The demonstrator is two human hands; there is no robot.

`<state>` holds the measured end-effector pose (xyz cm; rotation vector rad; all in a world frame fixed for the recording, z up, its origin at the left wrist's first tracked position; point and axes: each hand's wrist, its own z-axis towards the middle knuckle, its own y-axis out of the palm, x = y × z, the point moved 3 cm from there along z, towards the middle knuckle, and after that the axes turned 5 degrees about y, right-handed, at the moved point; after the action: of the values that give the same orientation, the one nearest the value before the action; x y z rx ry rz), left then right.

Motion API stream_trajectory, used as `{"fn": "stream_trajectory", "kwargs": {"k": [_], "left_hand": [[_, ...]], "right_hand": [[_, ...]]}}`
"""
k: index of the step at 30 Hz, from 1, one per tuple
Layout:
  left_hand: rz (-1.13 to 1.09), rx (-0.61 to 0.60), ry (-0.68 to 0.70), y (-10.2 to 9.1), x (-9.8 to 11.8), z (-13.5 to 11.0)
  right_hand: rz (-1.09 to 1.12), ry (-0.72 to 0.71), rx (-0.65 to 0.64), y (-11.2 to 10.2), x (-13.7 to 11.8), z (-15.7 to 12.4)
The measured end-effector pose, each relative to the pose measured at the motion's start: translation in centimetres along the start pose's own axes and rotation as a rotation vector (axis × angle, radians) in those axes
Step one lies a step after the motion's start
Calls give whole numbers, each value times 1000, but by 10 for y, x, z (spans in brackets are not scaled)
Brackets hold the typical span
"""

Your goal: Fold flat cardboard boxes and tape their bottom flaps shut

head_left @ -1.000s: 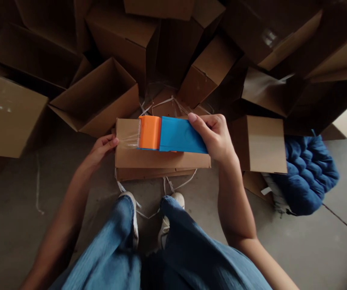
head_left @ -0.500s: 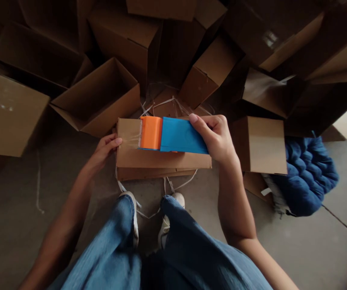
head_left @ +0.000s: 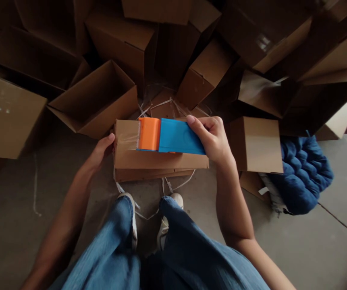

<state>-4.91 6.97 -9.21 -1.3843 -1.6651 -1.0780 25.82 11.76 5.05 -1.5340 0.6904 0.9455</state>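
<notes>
A blue and orange tape dispenser (head_left: 176, 136) lies level across the top of a closed cardboard box (head_left: 161, 161). My right hand (head_left: 215, 139) grips the blue end, thumb on top and the other fingers mostly hidden. At the orange end, the toothed edge faces left, and clear tape (head_left: 127, 137) shines on the cardboard beside it. My left hand (head_left: 100, 151) is at the box's left end, its fingers curled against the side and partly hidden, its thumb just off the top face. Beneath this box another piece of brown cardboard (head_left: 149, 174) shows.
Several cardboard boxes crowd the far side, including an open one (head_left: 100, 98) and a smaller one (head_left: 262, 145) at right. White strapping (head_left: 187, 180) trails around the cardboard by my shoes (head_left: 177, 200). A blue tufted cushion (head_left: 304, 173) lies on the right.
My left thumb has come off the top of the box and moved to its left side. The dispenser stays in my right hand at about the same place on the box.
</notes>
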Motion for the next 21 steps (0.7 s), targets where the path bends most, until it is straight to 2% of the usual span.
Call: {"fn": "stream_trajectory", "kwargs": {"k": [7, 21], "left_hand": [[127, 5, -37, 6, 8, -1], [294, -30, -33, 3, 16, 6]], "right_hand": [[15, -15, 6, 0, -1, 0], [-21, -12, 21, 2, -2, -1]]}}
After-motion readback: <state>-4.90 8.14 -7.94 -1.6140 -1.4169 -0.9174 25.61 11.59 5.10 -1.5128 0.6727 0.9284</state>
